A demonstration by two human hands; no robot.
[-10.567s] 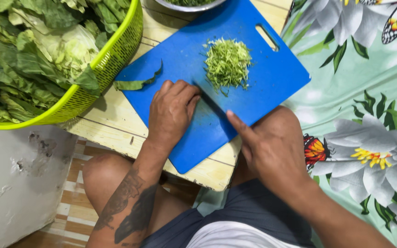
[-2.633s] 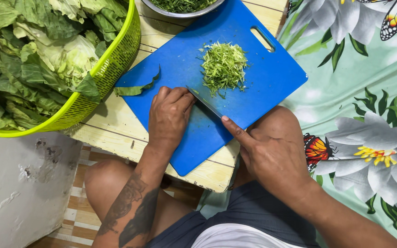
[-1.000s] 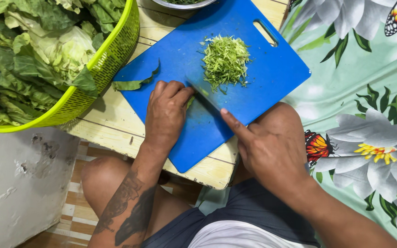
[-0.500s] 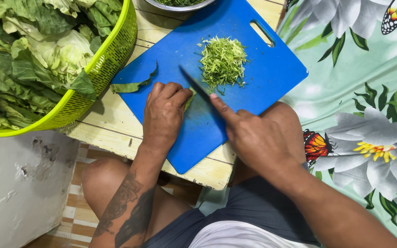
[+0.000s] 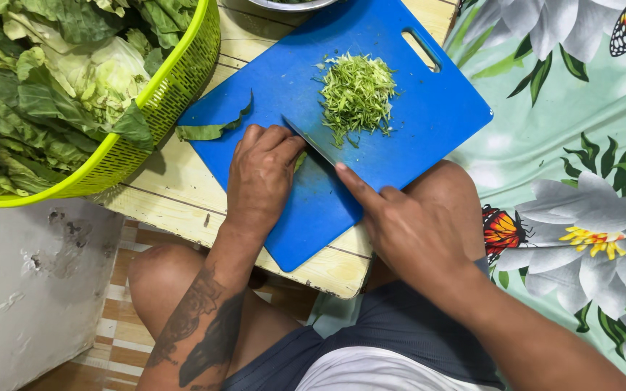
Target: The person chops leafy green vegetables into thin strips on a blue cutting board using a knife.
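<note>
Left hand [image 5: 261,177] curled, pinning leaf roll on blue cutting board [image 5: 429,123]; right hand [image 5: 403,224] grips knife [image 5: 311,142], blade diagonal just right of left fingers [image 5: 280,141]; shredded greens [image 5: 357,94] beyond blade.

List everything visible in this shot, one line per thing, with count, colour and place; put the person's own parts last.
Rectangular plastic cutting board: one, blue, on the wooden table.
Pile of finely shredded greens: one, green, on the board's far half.
Loose leaf strip: one, dark green, at the board's left edge.
Round plastic slotted basket: one, lime yellow, upper left, full of leafy greens.
Metal bowl: one, silver, top edge, mostly cut off.
Low wooden table: one, pale yellow.
Floral printed cloth: one, mint green, right side.
Kitchen knife: one, dark blade, between the hands.
Left hand: pressing leaves to the board.
Right hand: grip closed on the knife, forefinger along the blade.
</note>
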